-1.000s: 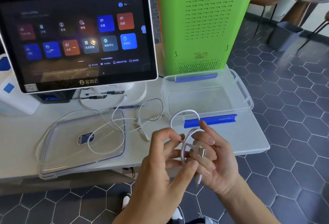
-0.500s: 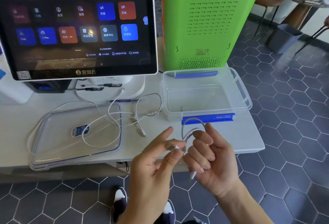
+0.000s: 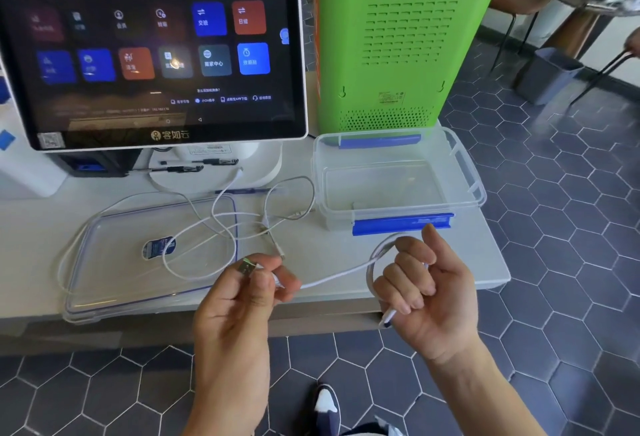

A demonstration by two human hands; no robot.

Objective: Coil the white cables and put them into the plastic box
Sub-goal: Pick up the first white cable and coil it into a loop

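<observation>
Beyond the left hand (image 3: 242,283), loose thin white cables (image 3: 194,227) sprawl over a clear flat plastic lid (image 3: 114,283) on the counter (image 3: 464,262). Left hand pinches a silver-tipped white cable (image 3: 332,278); the right hand (image 3: 426,293) is closed around its coils. Beyond it sits an open clear plastic box (image 3: 464,172).

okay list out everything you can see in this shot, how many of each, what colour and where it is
Touchscreen terminal: one, white frame, dark screen, back left of table.
Green machine: one, behind the box.
Plastic box: one, clear with blue clips, open, right of table, no cable inside.
Box lid: one, clear, front left of table.
Loose cables: white, tangled over and beside the lid; count unclear.
Held cable: one, white, stretched between the hands.
Table: one, white.
Bin: one, grey-blue, on the floor at right.
Left hand: pinches the USB plug.
Right hand: closed on the cable's loop.
</observation>
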